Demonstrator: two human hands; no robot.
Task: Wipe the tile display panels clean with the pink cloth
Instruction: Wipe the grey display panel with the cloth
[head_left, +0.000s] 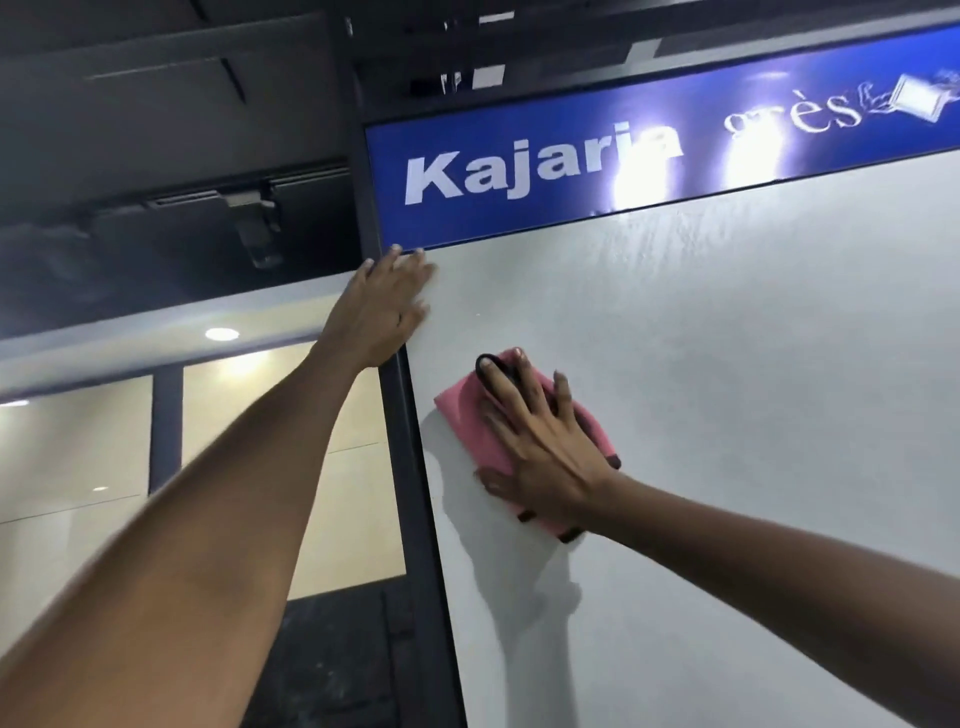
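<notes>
Head view: right hand (540, 447) flat on pink cloth (467, 415), fingers (498, 382) spread and straight, pressing it against white tile display panel (727, 364), upper left area near dark frame edge (410, 441). Left hand (387, 306) laid flat at panel's top-left corner, fingers together and blurred, tips just under blue sign (519, 171) reading "Kajaria".

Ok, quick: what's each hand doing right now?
Left hand: open, fingers straight, resting on the white tile panel at its top left edge.
Right hand: open, fingers spread, pressing the pink cloth flat on the panel.
</notes>
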